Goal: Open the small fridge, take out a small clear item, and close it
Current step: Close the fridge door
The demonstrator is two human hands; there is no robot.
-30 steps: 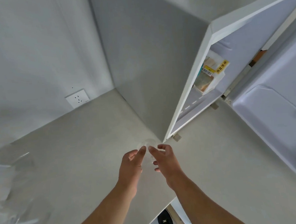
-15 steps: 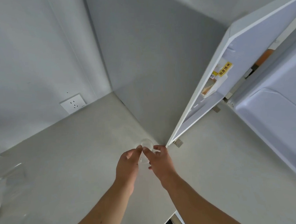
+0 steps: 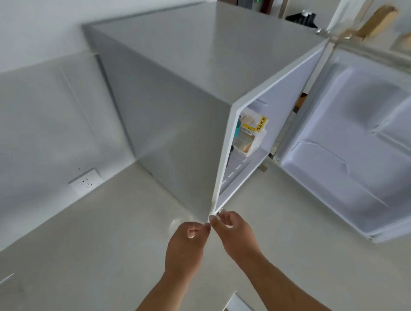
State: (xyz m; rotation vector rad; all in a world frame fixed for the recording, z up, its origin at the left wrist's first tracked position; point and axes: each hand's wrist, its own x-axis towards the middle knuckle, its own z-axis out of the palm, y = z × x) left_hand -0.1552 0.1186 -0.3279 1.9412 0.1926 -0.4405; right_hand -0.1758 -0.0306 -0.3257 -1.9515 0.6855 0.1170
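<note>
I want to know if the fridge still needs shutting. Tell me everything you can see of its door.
The fridge door stands wide open, swung out to the right of the fridge and hinged to it. Its inner face shows: a white, glossy, plastic-looking liner with moulded raised panels inside a white rim. Nothing is stored on it. It hangs above the countertop, with nothing else touching it.

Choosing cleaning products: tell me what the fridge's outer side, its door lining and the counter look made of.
Fridge side: probably painted sheet metal, grey and satin; it is flat with a soft sheen.
Door lining: moulded plastic, white and glossy, with rounded pressed contours.
Counter: pale stone, composite or laminate; it is smooth and faintly reflective.
</note>
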